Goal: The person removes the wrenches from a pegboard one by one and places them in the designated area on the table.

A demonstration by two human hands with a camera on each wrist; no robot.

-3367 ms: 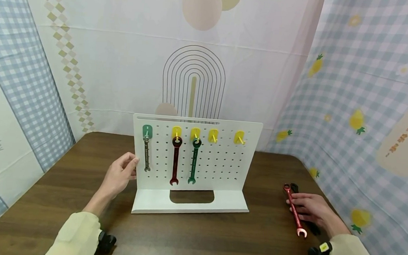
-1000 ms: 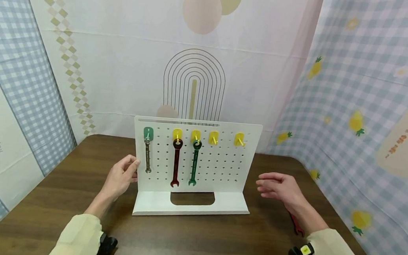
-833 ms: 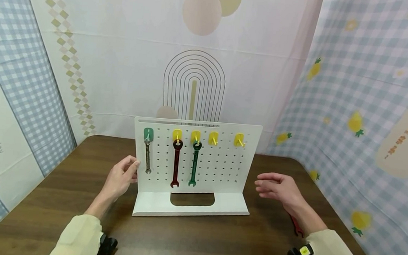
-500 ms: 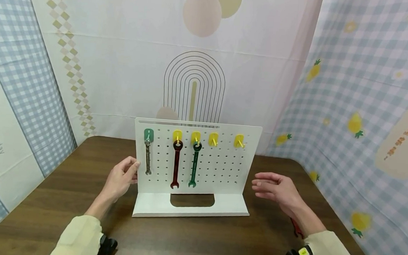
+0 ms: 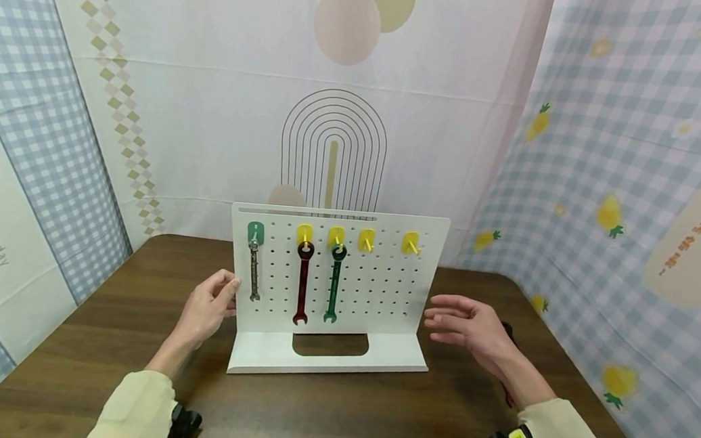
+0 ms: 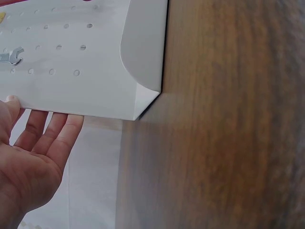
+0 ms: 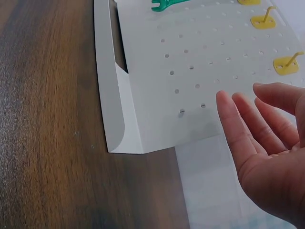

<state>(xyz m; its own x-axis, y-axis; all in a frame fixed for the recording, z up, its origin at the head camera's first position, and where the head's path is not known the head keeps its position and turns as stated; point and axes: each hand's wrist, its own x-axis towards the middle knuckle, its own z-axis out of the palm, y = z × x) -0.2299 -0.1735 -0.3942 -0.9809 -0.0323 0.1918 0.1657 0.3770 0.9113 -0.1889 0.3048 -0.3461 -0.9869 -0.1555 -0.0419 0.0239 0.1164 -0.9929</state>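
Observation:
A white pegboard stand [image 5: 379, 329] stands upright on the table. My left hand [image 5: 203, 304] pinches its left edge, thumb at the front and fingers behind, as the left wrist view shows. My right hand [image 5: 465, 327] is beside the right edge, fingers spread and slightly bent, nothing between them. In the right wrist view its fingertips overlap the board's edge. From a green hook [image 5: 255, 229] hangs a small silver wrench [image 5: 254, 273]. A dark red wrench [image 5: 302, 287] and a green wrench [image 5: 334, 289] hang from yellow hooks. Two more yellow hooks [image 5: 366, 240] carry nothing.
On the brown table [image 5: 337, 415], behind my right forearm, lies another red wrench [image 5: 508, 397], mostly hidden, with a black item [image 5: 509, 330] by it. Patterned cloths [image 5: 441, 151] hang behind and at both sides.
My right hand has left the red wrench at the far right and moved left to the board's right edge, drifting closer over the last second. My left hand has kept its hold.

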